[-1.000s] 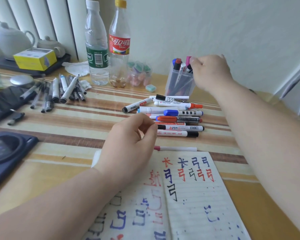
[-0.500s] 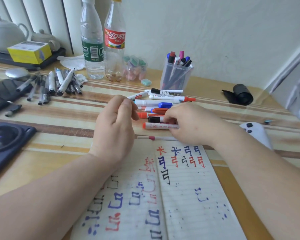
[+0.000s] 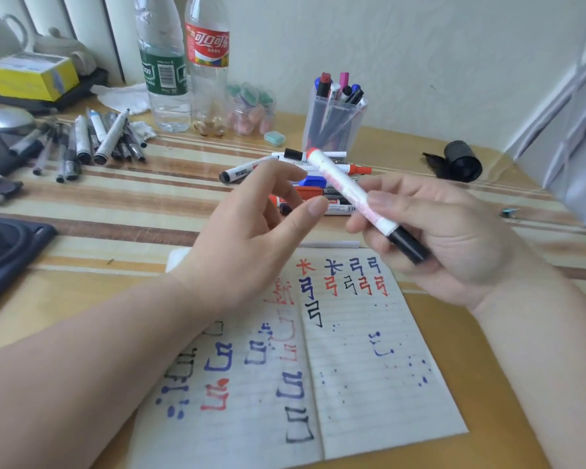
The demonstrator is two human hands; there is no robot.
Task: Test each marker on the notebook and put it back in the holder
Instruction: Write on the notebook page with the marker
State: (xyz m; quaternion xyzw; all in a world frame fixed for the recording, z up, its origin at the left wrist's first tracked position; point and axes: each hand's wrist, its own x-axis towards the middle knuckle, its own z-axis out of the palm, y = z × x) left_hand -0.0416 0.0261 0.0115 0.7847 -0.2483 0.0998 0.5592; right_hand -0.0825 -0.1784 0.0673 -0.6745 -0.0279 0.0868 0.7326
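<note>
My right hand holds a white marker with a black cap, raised above the table and tilted, its red end pointing up and away. Close to the marker's left, my left hand hovers with relaxed fingers and holds nothing. The open notebook lies below both hands, covered in red, blue and black test marks. A pile of markers lies on the table behind my hands. Further back stands the clear holder with several markers upright in it.
Two plastic bottles and a small jar stand at the back. A second heap of pens lies at the left, with a dark case nearer. A black roll sits at the right. A yellow box rests at far left.
My right hand went from the holder down to the marker pile, picked up a black-capped marker and lifted it. My left hand opened and rose toward the marker.
</note>
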